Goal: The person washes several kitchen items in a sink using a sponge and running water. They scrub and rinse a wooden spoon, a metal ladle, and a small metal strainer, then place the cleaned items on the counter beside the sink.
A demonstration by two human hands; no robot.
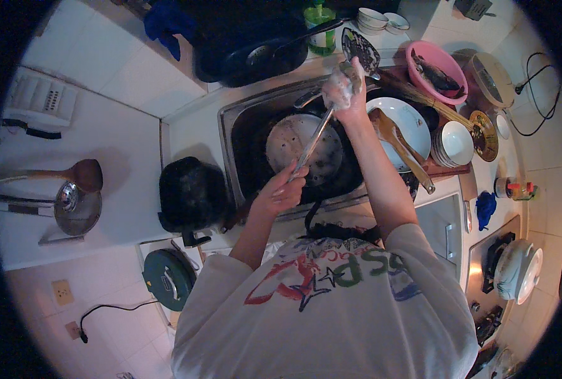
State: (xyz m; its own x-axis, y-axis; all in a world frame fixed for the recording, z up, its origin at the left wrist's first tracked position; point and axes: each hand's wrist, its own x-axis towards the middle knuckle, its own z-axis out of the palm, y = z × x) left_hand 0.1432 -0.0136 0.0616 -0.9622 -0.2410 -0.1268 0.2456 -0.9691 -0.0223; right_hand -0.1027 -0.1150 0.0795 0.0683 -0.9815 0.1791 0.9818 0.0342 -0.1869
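Observation:
My left hand point(282, 191) is closed round the lower end of a metal spatula's handle point(315, 139). The spatula slants up and to the right, and its broad, suds-streaked head point(360, 50) points away from me. My right hand point(339, 90), coated in foam, wraps the upper handle just below the head. A greenish pad, perhaps a sponge, shows between its fingers. Beneath the spatula is the sink point(225, 136), where a round pan of cloudy, sudsy water point(287, 142) sits.
Right of the sink are a large white plate point(412, 120) with wooden utensils, stacked white bowls point(456, 144) and a pink basin point(412, 55) holding fish. A black basin point(221, 60) and green bottle point(319, 41) stand behind. A black air-fryer-like basket point(192, 192) is left.

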